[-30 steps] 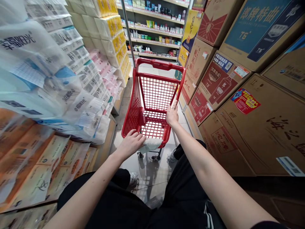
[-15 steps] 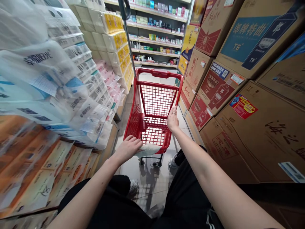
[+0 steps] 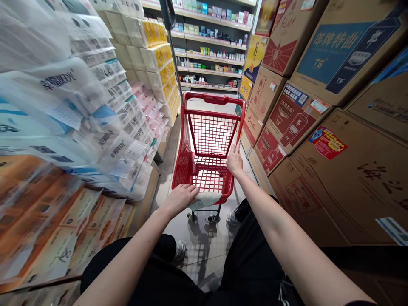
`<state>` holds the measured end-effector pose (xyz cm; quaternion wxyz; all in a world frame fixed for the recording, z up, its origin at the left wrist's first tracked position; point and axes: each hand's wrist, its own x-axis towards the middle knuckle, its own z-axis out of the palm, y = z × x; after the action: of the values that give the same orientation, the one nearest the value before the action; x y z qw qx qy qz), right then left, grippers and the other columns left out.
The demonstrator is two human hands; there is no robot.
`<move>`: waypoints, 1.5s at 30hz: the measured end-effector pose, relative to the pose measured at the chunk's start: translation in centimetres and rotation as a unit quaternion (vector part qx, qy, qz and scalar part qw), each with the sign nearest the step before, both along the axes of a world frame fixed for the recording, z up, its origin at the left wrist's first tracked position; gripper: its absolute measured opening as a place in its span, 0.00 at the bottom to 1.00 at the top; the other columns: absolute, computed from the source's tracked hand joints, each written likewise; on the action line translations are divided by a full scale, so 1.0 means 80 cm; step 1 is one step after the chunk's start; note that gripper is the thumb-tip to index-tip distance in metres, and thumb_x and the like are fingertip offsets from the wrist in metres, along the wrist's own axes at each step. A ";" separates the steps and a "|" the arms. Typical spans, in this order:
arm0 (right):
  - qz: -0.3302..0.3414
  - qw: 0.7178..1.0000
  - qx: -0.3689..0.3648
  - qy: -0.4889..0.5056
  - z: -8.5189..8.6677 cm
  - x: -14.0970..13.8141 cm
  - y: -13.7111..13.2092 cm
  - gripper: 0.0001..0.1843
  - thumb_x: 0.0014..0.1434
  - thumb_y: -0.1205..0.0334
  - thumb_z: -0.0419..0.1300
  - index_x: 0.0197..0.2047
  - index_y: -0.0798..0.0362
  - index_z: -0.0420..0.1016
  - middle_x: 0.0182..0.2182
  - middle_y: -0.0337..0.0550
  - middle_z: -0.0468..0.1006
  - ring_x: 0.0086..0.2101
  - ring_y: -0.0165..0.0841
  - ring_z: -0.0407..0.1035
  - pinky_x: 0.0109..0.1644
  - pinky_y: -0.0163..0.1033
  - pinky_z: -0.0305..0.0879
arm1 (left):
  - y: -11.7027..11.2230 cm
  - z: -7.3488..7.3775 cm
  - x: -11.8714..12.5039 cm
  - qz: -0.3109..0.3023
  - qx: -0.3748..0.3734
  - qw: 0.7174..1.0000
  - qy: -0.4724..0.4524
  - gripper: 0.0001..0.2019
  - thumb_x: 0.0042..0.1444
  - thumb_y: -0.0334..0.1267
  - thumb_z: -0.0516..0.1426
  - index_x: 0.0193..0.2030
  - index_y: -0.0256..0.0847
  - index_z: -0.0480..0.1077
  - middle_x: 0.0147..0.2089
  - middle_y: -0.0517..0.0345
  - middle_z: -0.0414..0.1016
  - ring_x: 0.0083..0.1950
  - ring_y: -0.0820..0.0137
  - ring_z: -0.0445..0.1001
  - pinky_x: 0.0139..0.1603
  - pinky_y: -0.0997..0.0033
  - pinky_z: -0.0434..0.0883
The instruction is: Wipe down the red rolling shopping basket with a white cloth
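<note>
View: head camera, looking forward and down along a shop aisle.

Change: against the earlier frames, the far end of the red plastic shopping trolley (image 3: pixel 213 98) sits lower in the view and the end shelving (image 3: pixel 210 53) shows more fully. Both hands remain on the trolley.

Left hand (image 3: pixel 180 199): lies palm-down across the trolley's near rim, fingers draped over a pale folded cloth (image 3: pixel 204 201). Its grip looks loose; whether it is clamped, I cannot tell.

Right hand (image 3: pixel 235 160): fingers straight and spread forward, so its grip looks open, just above the trolley's right side.

Trolley: in front of the person, between the stacks, on its small wheels (image 3: pixel 204 218). Its long axis runs forward down the aisle, the far handle pointing at the shelving.

Pole: a slim metal pole (image 3: pixel 170 42) rises just behind the trolley's far left corner.

Left side: wrapped toilet-paper packs (image 3: pixel 95 114) stacked high.

Right side: printed cardboard cartons (image 3: pixel 299 114) stacked high.

Floor: glossy tiles (image 3: pixel 204 255), with the person's sneakers (image 3: pixel 180 250) showing below.
</note>
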<state>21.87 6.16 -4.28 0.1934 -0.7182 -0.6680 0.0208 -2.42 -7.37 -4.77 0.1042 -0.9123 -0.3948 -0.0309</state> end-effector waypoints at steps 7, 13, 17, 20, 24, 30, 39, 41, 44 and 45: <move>-0.023 1.000 0.003 -0.010 -0.011 -0.020 -0.045 0.41 0.55 0.78 0.44 0.70 0.64 0.33 0.68 0.64 0.36 0.62 0.43 0.54 0.57 0.40 0.62 | 0.025 -0.010 0.007 0.079 0.003 0.997 -0.012 0.11 0.57 0.46 0.55 0.38 0.41 0.66 0.34 0.51 0.72 0.36 0.65 0.71 0.29 0.70 0.61; -0.014 0.999 0.003 -0.035 -0.019 -0.018 -0.063 0.38 0.58 0.79 0.42 0.70 0.63 0.34 0.68 0.61 0.36 0.64 0.42 0.49 0.56 0.41 0.64 | 0.030 -0.005 0.031 0.101 -0.001 0.995 -0.011 0.11 0.59 0.45 0.52 0.39 0.39 0.67 0.37 0.49 0.72 0.38 0.63 0.70 0.32 0.67 0.64; -0.005 0.998 -0.008 -0.062 -0.019 -0.013 -0.052 0.37 0.58 0.79 0.43 0.70 0.60 0.38 0.68 0.59 0.37 0.61 0.42 0.52 0.53 0.41 0.67 | 0.025 -0.002 0.014 0.066 0.030 0.997 -0.010 0.08 0.61 0.40 0.50 0.39 0.40 0.67 0.38 0.51 0.71 0.40 0.62 0.69 0.43 0.60 0.65; 0.005 0.997 -0.018 -0.070 -0.020 -0.017 -0.048 0.38 0.58 0.79 0.44 0.70 0.57 0.37 0.68 0.59 0.36 0.57 0.41 0.58 0.50 0.40 0.69 | 0.022 -0.001 -0.019 0.049 0.050 0.997 -0.026 0.07 0.60 0.34 0.49 0.41 0.41 0.68 0.38 0.52 0.71 0.44 0.62 0.69 0.55 0.56 0.62; 0.012 0.997 -0.029 -0.072 -0.021 -0.030 -0.050 0.39 0.58 0.80 0.43 0.70 0.54 0.37 0.68 0.59 0.33 0.53 0.39 0.63 0.46 0.39 0.70 | 0.017 0.001 -0.045 0.052 0.070 0.995 -0.053 0.12 0.59 0.28 0.47 0.46 0.42 0.67 0.40 0.52 0.72 0.48 0.64 0.69 0.64 0.51 0.53; 0.007 0.995 -0.026 -0.091 -0.020 -0.039 -0.052 0.37 0.60 0.79 0.42 0.70 0.53 0.39 0.68 0.60 0.36 0.50 0.38 0.65 0.45 0.39 0.70 | 0.014 -0.002 -0.011 0.058 0.087 0.994 -0.006 0.09 0.58 0.28 0.48 0.40 0.39 0.68 0.33 0.53 0.69 0.39 0.63 0.68 0.58 0.53 0.59; 0.001 0.994 -0.016 -0.105 -0.016 -0.032 -0.054 0.34 0.61 0.77 0.41 0.69 0.54 0.43 0.68 0.60 0.38 0.48 0.38 0.67 0.44 0.40 0.70 | 0.019 -0.008 0.069 0.047 0.073 0.996 -0.010 0.06 0.59 0.29 0.49 0.39 0.38 0.66 0.35 0.50 0.69 0.38 0.63 0.67 0.42 0.61 0.64; 0.002 0.995 -0.016 -0.100 -0.015 -0.031 -0.056 0.34 0.61 0.76 0.42 0.69 0.56 0.44 0.68 0.61 0.38 0.48 0.38 0.67 0.44 0.40 0.70 | 0.018 -0.009 0.083 0.050 0.070 0.996 -0.018 0.07 0.59 0.29 0.49 0.39 0.38 0.66 0.35 0.51 0.69 0.38 0.63 0.67 0.42 0.62 0.63; 0.013 0.996 -0.016 -0.090 -0.014 -0.027 -0.058 0.34 0.60 0.75 0.44 0.69 0.55 0.43 0.68 0.61 0.38 0.48 0.38 0.68 0.45 0.40 0.70 | 0.016 -0.010 0.090 0.054 0.067 0.996 -0.032 0.07 0.59 0.29 0.48 0.40 0.39 0.66 0.36 0.51 0.69 0.39 0.63 0.67 0.44 0.61 0.64; 0.016 0.996 -0.018 -0.087 -0.014 -0.025 -0.058 0.34 0.60 0.75 0.44 0.69 0.54 0.43 0.68 0.60 0.38 0.49 0.38 0.68 0.46 0.40 0.70 | 0.015 -0.009 0.087 0.052 0.067 0.996 -0.038 0.08 0.60 0.30 0.48 0.41 0.39 0.67 0.36 0.52 0.69 0.40 0.63 0.68 0.46 0.60 0.64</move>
<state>19.87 1.50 -5.42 0.1207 -0.7101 -0.6931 -0.0267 4.54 -6.17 -5.51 0.1520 -0.8796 -0.4423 -0.0863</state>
